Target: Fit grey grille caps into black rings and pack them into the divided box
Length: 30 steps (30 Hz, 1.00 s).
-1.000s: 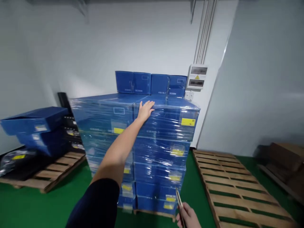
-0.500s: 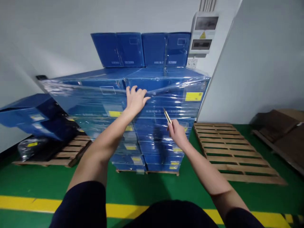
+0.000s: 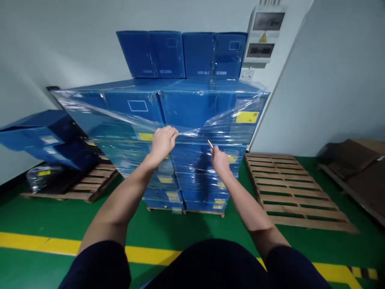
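Note:
My left hand [image 3: 164,141] is closed on the upper edge of the clear stretch wrap [image 3: 192,133], bunched into a taut band that dips towards my fingers. The wrap runs round a tall stack of blue cartons [image 3: 188,108] with yellow labels. In my right hand [image 3: 220,160] is a slim, pale gold, pen-like tool [image 3: 210,144], its tip pointing up and left at the wrapped front. I cannot tell whether the tip touches the wrap. Above the band, the top cartons' front faces are bare of film across the middle.
More blue cartons [image 3: 152,54] stand on top of the stack at the back. A wooden pallet [image 3: 300,192] lies on the green floor to the right, brown cardboard [image 3: 355,160] beyond it. At left, another pallet [image 3: 87,194] bears dark blue boxes. An electrical box [image 3: 264,34] hangs on the wall.
My left hand has gone from lying spread on the top carton to gripping the wrap's edge, pulling it down and slightly left. My right hand stays near the same spot with the tool.

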Motion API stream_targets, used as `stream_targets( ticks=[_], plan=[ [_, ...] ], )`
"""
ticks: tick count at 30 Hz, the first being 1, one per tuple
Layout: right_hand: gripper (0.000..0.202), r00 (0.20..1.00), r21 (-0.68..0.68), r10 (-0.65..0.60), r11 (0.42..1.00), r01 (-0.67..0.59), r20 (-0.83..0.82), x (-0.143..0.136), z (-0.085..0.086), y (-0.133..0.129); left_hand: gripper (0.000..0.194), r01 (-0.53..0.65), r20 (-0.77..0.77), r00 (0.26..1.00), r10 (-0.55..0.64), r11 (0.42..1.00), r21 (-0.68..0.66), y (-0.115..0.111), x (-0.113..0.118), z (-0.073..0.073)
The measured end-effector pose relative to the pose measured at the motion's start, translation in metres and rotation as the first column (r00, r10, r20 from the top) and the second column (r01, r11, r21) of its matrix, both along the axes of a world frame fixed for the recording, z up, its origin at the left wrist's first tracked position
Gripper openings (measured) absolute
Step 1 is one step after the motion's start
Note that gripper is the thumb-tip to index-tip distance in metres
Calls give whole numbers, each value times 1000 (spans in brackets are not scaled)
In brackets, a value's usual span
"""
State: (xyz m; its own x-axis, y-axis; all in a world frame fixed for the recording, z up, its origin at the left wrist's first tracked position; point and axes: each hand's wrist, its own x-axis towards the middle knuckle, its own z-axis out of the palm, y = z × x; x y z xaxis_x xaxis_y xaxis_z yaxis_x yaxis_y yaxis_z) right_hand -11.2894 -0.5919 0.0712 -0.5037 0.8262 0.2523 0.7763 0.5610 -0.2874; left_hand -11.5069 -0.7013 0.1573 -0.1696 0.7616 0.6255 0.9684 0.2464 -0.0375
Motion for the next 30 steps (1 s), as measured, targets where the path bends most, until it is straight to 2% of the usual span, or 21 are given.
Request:
stream_targets(
  ticks=[2,3,4,6,7,8,9,10,11,13,15,16,17,19,22,23,24,25,27,30],
  plan=[
    [30,999,-93,-11,996,14,34,16,-28,-9,36,-2,20,1000,2,1000,-9,-15,1,-13],
    [28,1000,-112,-20,993,22,15,20,-32,-12,37,-2,28,1000,3,1000,-26,-18,1,-15],
    [28,999,-99,-25,995,22,-26,18,-27,-13,37,-8,34,999,9,999,-44,-18,2,-14],
    [32,990,-12,-7,1000,6,-143,3,-4,-8,37,-37,17,999,39,996,-78,-10,5,-4],
    [36,982,30,18,999,-13,-189,-8,8,-2,45,-66,-7,998,65,992,-103,-2,6,2],
    [39,978,56,37,998,-26,-204,-19,17,5,60,-106,-37,994,102,984,-145,5,7,8],
    [41,981,54,43,998,-34,-189,-27,20,10,76,-154,-68,987,142,965,-213,11,8,11],
    [42,987,28,48,999,-45,-150,-30,14,13,81,-202,-97,979,182,934,-294,15,8,13],
    [40,994,-21,52,998,-55,-96,-28,2,11,72,-234,-122,972,203,901,-365,15,8,13],
    [34,998,-148,66,987,-63,18,-7,-36,-4,40,-235,-148,971,188,865,-443,9,6,7],
    [27,995,-237,58,971,-36,83,20,-73,-23,32,-162,-176,980,96,896,-413,0,2,-1],
    [26,995,-250,48,968,-24,90,30,-84,-30,29,-112,-192,980,43,923,-367,-1,-1,-4],
    [28,996,-244,40,970,-21,76,35,-86,-35,22,-67,-194,981,2,941,-331,1,-4,-6],
    [35,999,-187,40,982,-39,1,26,-67,-32,18,-10,-131,991,-34,948,-318,12,-10,-7],
    [45,985,-54,102,992,-110,-136,-17,-21,-5,33,-17,42,998,36,922,-386,29,-13,-8],
    [47,982,-35,123,991,-129,-146,-30,-14,3,38,-28,73,995,61,922,-385,28,-12,-12],
    [47,981,-35,138,989,-144,-139,-38,-14,9,43,-45,84,993,82,930,-364,22,-11,-18],
    [45,983,-58,146,987,-153,-112,-40,-22,9,50,-71,85,991,106,937,-341,10,-10,-26],
    [39,990,-159,139,977,-140,-20,-24,-58,-2,63,-153,67,980,189,920,-361,-24,-11,-51],
    [28,985,-309,133,946,-94,108,15,-124,-34,71,-269,14,946,325,805,-528,-74,-17,-97]
  ],
)
